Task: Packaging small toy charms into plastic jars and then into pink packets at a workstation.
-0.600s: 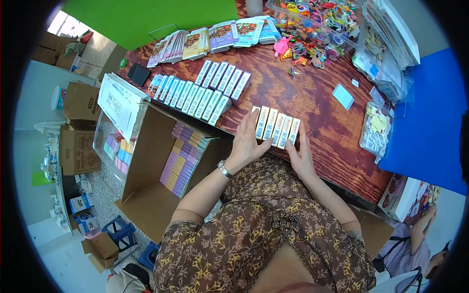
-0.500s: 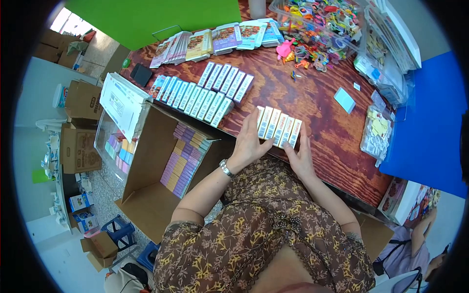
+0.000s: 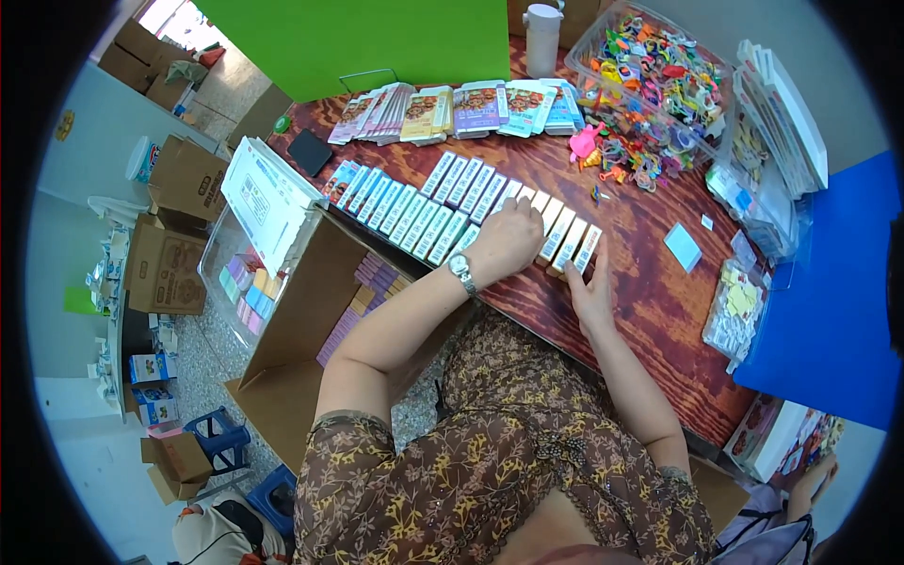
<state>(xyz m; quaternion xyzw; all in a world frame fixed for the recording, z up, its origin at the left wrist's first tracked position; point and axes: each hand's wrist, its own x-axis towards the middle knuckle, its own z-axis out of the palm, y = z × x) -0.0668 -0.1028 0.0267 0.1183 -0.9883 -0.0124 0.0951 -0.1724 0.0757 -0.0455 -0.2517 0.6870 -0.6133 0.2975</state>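
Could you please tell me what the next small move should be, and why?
Probably a gentle leftward nudge by the right hand, to keep the cream boxes snug: it rests at the row's right end, while the left hand covers the left end, beside the purple boxes.

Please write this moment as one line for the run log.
left hand: curled over box row, grip hidden | right hand: at row's right end, fingers extended | table rear: white bottle
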